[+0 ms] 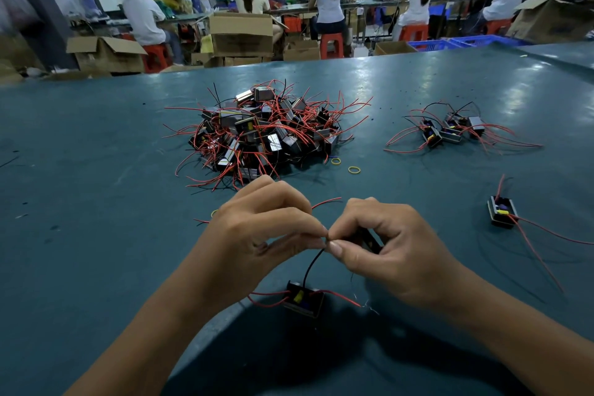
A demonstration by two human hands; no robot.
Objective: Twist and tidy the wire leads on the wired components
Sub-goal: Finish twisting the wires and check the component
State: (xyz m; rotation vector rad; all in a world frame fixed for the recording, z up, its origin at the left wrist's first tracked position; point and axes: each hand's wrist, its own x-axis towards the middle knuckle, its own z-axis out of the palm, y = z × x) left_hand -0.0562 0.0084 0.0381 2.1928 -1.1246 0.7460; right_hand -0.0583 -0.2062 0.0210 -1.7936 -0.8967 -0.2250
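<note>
2 hands pinching black lead, teal table (scuffed), workers behind

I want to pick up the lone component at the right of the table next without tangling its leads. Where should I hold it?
Probably grip the lone component by its black body, across the two long sides, coming from above with the right hand. Its red leads trail from the near end toward the table's right edge, and one stands up at the far end, so the long sides look free.

On the table, the component pile lies left of a smaller cluster.
</note>
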